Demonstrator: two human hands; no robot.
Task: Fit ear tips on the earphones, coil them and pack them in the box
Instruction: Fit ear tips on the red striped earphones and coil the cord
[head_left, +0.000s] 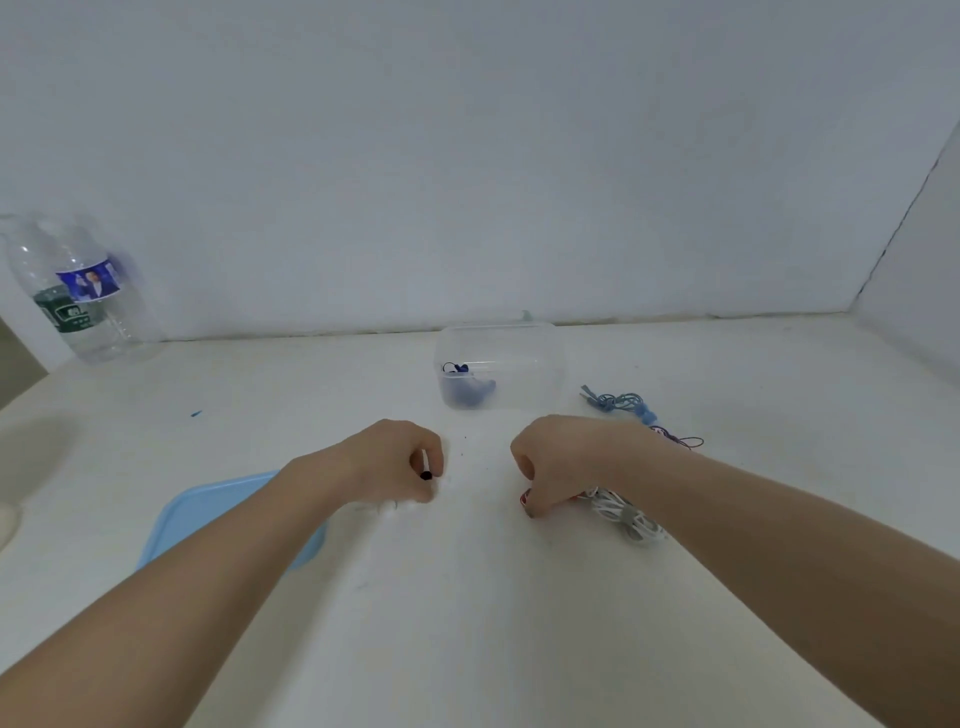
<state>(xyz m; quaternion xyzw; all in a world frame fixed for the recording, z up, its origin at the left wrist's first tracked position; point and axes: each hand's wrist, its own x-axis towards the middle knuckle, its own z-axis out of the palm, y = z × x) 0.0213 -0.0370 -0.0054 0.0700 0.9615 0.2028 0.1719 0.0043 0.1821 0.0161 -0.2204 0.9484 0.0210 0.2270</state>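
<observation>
Clearly pinching a white earphone stem (426, 464), black tip down, in the curled left hand (392, 457); right hand (558, 462) alongside, fingers closed on something red, unidentifiable

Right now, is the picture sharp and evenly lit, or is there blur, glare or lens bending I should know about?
Head view: light is soft and even, with no hard shadows or glare. The wide lens bends the table edge and tilts the water bottle. Detail is soft: what the left hand and right hand pinch is hard to make out.

box (500, 364) behind hands, bottle (78, 291) far left, lid (208, 512) near left
</observation>
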